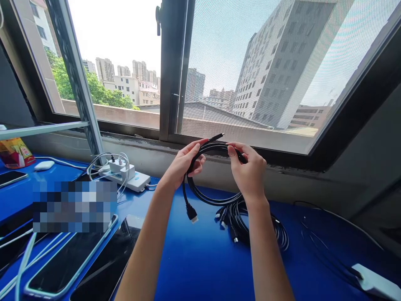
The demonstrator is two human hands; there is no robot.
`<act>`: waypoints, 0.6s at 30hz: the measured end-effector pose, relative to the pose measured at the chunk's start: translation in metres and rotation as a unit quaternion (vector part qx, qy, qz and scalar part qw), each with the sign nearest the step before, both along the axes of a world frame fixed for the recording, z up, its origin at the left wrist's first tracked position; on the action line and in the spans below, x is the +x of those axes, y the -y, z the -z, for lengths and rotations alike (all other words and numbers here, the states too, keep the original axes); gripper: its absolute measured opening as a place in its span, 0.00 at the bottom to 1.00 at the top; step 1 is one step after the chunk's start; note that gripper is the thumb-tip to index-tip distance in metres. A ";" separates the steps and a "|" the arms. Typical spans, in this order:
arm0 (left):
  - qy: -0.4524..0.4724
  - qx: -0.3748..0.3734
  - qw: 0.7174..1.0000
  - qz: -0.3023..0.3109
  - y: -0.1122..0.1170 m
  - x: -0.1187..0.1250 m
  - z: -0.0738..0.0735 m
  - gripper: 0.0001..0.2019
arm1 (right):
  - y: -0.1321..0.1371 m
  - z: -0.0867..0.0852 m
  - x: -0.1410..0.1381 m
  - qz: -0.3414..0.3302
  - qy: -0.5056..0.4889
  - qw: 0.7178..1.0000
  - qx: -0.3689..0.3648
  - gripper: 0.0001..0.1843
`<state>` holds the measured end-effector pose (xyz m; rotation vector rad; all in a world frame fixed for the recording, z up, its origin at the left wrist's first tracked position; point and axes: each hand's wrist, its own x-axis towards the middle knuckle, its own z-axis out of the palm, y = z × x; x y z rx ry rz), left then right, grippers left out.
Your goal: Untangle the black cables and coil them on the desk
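Between both hands a black HDMI cable is held in a loose coil above the blue tabletop. My left hand pinches the coil at its upper left, and a thin black end of a cable points up past the fingertips. My right hand grips the coil at its upper right, thumb against the fingers. One HDMI plug dangles below my left hand. Behind my right forearm lies a pile of coiled black cables with several plugs showing; the forearm hides part of it.
At the left, phones lie among white cables near a white power strip with chargers. A metal shelf post rises by the window. A white adapter sits at the lower right. The window ledge runs behind the table.
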<state>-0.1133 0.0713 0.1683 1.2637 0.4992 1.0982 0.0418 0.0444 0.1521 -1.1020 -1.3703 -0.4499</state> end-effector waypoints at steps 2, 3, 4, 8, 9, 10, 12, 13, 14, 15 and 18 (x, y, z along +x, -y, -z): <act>-0.030 0.024 0.999 -0.013 0.001 0.002 0.001 0.14 | -0.001 0.000 0.000 0.001 0.021 1.000 0.014 0.24; -0.049 0.037 0.998 -0.016 0.001 0.003 0.002 0.13 | -0.001 0.001 0.000 0.003 0.033 0.999 0.021 0.25; -0.068 0.050 0.996 -0.019 0.001 0.004 0.004 0.11 | -0.001 0.001 0.000 0.008 0.043 0.999 0.028 0.25; -0.093 0.088 0.991 -0.032 0.000 0.004 0.008 0.14 | -0.002 0.001 -0.002 0.034 0.061 0.996 0.052 0.26; -0.090 0.093 0.991 -0.033 0.000 0.004 0.008 0.14 | -0.002 0.002 -0.002 0.031 0.062 0.996 0.052 0.27; -0.089 0.097 0.991 -0.034 0.000 0.003 0.008 0.15 | -0.003 0.002 -0.003 0.019 0.064 0.997 0.046 0.28; -0.091 0.105 0.989 -0.045 0.000 0.001 0.006 0.15 | -0.003 0.002 -0.004 -0.021 0.066 0.997 0.021 0.29; -0.092 0.105 0.988 -0.059 0.000 0.000 0.005 0.16 | -0.003 0.002 -0.004 -0.041 0.064 0.997 0.006 0.29; -0.094 0.104 0.987 -0.077 0.000 -0.001 0.004 0.16 | -0.003 0.002 -0.005 -0.057 0.058 0.997 -0.009 0.29; -0.096 0.105 0.985 -0.097 -0.001 -0.003 0.003 0.16 | -0.003 0.002 -0.006 -0.069 0.049 0.996 -0.022 0.29; -0.109 0.118 0.976 -0.150 -0.003 -0.007 0.002 0.16 | -0.001 -0.001 -0.010 -0.099 0.003 0.993 -0.060 0.24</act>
